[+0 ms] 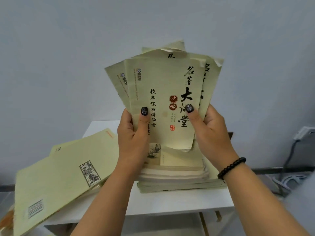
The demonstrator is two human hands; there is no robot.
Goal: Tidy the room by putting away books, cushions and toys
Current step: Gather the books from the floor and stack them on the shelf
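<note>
Several thin pale-green booklets (163,79) with black calligraphy stand fanned and upright in front of me. My left hand (133,138) grips their lower left edge, thumb on the front cover. My right hand (211,135), a dark bead bracelet on its wrist, grips the lower right edge, thumb pressed on the cover too. Under them a stack of the same booklets (180,176) lies flat on a white table (170,201). More booklets (64,174) lie back-cover up and spread out at the left, hanging over the table's edge.
A pale blank wall (68,65) rises right behind the table. At the right, a grey device (305,133) on the wall trails a dark cable (288,160) down to the floor. Below the tabletop a shelf opening and wooden strips show.
</note>
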